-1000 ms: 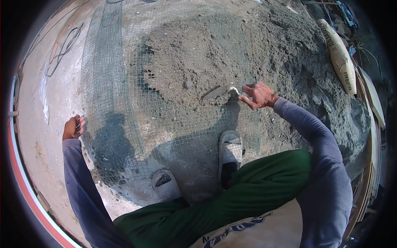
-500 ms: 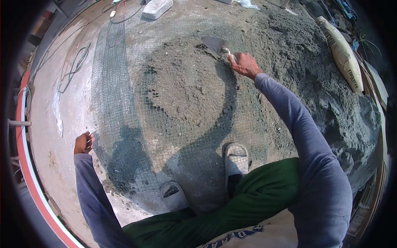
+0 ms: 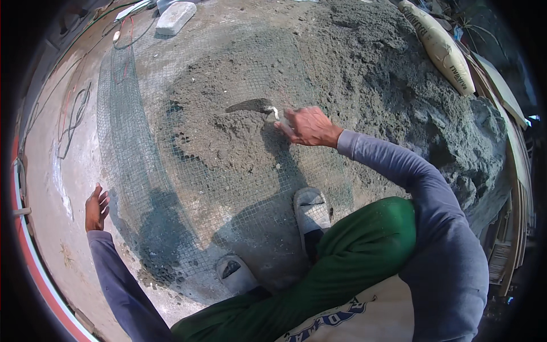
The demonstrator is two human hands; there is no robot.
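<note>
My right hand [image 3: 307, 127] grips the handle of a trowel [image 3: 248, 106], its dark blade resting low on a patch of wet grey mortar [image 3: 219, 142]. The mortar lies spread over square wire mesh [image 3: 199, 216] laid on the ground, with a rolled-out strip of greenish mesh [image 3: 122, 125] along its left. My left hand [image 3: 98, 206] hangs at the left beside the mesh, fingers apart and holding nothing. My feet in grey sandals [image 3: 310, 208] are at the mesh's near part.
A large heap of grey mortar [image 3: 444, 137] spreads to the right, with a pale sack [image 3: 439, 51] and stacked boards [image 3: 515, 171] beyond it. A white block [image 3: 175, 17], cables [image 3: 77, 119] and a plastic strip [image 3: 60, 182] lie at the upper and left sides. A red-and-white edge [image 3: 37, 268] runs along the left.
From half a second ago, the trowel and my right hand have come down and leftward into the middle of the patch. The view has shifted; my left hand's fingers look more spread.
</note>
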